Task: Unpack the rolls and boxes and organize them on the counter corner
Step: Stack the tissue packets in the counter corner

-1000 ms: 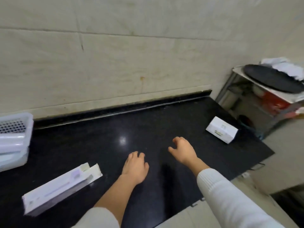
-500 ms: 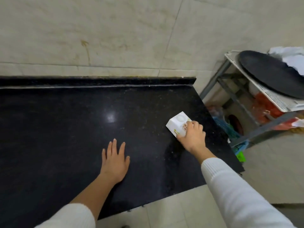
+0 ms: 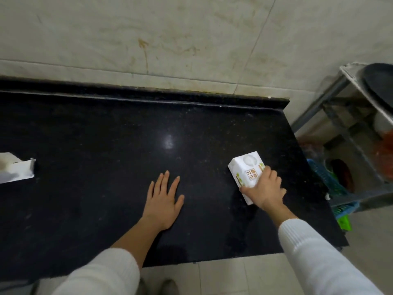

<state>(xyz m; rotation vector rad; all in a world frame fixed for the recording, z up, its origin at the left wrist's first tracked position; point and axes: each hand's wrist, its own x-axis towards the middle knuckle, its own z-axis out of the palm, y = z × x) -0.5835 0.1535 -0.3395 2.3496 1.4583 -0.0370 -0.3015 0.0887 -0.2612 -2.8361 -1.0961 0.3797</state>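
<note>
Reaching forward from the bottom of the frame, two white knit sleeves (image 3: pixel 314 258) cross the near edge of a black speckled stone counter (image 3: pixel 106 145), with pale floor tiles (image 3: pixel 223 277) below that edge. The left hand (image 3: pixel 163 201) lies flat on the counter, palm down, fingers spread, gripping nothing. Well apart from it, toward the counter's right end, the right hand (image 3: pixel 265 188) closes over the near end of a small white box (image 3: pixel 245 169) with green and orange print, thumb on the left face and fingers wrapped over the top; the box rests on the stone, its far end pointing toward the wall. Between the two hands the stone is bare and glossy, and a ceiling light glints on it farther back.

At the left edge of the frame, the open end of a long white carton (image 3: pixel 17 170) lies on the counter, mostly cut off by the frame. Past the counter's right end stands a metal rack (image 3: pixel 331 99), close to the box, with a blue basket (image 3: pixel 325 177) and a round dark object low down, orange items higher, and a black round tray (image 3: pixel 380 86) on top. Along the back runs a raised black lip, and above it a stained beige tiled wall (image 3: pixel 170 39).
</note>
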